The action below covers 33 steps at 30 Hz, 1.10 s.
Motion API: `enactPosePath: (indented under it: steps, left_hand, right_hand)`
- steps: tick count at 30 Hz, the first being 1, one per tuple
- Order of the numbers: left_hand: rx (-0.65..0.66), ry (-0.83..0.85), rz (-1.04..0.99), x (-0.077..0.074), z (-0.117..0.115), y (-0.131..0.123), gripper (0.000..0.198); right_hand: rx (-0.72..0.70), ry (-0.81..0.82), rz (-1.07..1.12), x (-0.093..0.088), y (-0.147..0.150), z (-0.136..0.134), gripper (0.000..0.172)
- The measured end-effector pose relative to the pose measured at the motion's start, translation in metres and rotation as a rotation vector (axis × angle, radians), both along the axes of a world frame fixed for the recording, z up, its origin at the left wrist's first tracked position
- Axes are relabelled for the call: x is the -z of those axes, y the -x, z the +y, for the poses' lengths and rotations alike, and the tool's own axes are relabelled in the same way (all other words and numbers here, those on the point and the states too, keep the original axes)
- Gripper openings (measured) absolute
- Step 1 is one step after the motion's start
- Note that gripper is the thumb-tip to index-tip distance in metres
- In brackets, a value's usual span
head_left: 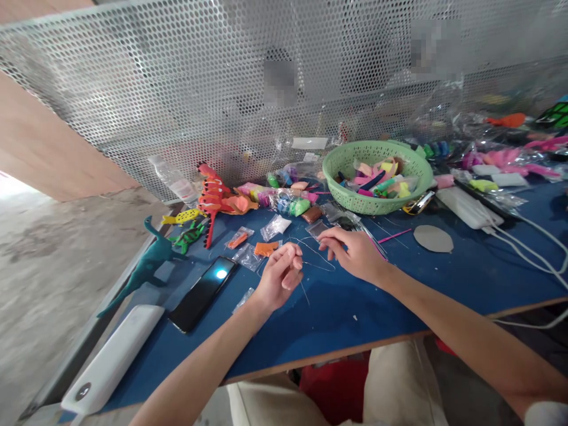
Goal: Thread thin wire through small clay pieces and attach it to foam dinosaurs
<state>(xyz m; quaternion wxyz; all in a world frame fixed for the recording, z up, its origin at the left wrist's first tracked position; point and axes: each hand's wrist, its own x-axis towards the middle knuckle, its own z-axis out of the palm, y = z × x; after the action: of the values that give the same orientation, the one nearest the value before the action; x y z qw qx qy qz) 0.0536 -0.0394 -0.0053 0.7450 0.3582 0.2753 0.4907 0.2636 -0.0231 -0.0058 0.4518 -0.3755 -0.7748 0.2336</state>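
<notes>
My left hand [281,275] pinches a thin metal wire [316,254] above the blue table [399,296]. The wire loops to the right toward my right hand [355,251], whose fingers rest on the table and touch the wire's far part. Small clear bags with orange clay [265,248] lie just beyond my left hand. A black phone [203,292] with a lit screen lies left of that hand.
A green basket [377,204] of coloured clay pieces stands at the back. Clay dinosaurs: red [212,198], teal [148,260], yellow [181,218], green [190,235]. A white power bank [110,360] lies at the near left, a grey disc [433,238] and white cables [528,234] to the right. A perforated metal screen [222,89] backs the table.
</notes>
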Motion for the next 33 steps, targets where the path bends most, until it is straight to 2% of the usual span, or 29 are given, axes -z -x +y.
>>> enactPosePath:
  steps: [4, 13, 20, 28, 33]
  left_hand:
    - [-0.059, -0.035, -0.023, -0.001, 0.003, -0.001, 0.033]
    - [-0.009, -0.103, 0.032, -0.007, 0.010, 0.006, 0.019]
    - [-0.036, -0.106, 0.064, -0.004, 0.013, 0.006, 0.023]
    - [0.088, -0.083, 0.102, -0.010, 0.016, 0.013, 0.030]
    - [0.083, -0.105, 0.176, -0.005, 0.016, 0.013, 0.026]
  right_hand:
    - [-0.027, 0.001, -0.020, 0.003, -0.001, 0.002, 0.018]
    - [0.015, -0.033, -0.073, 0.004, -0.004, 0.003, 0.022]
    - [0.018, -0.087, -0.160, 0.008, -0.005, 0.005, 0.024]
    - [-0.002, -0.134, -0.113, 0.014, -0.009, 0.009, 0.024]
    - [0.001, -0.110, -0.103, 0.014, -0.010, 0.011, 0.023]
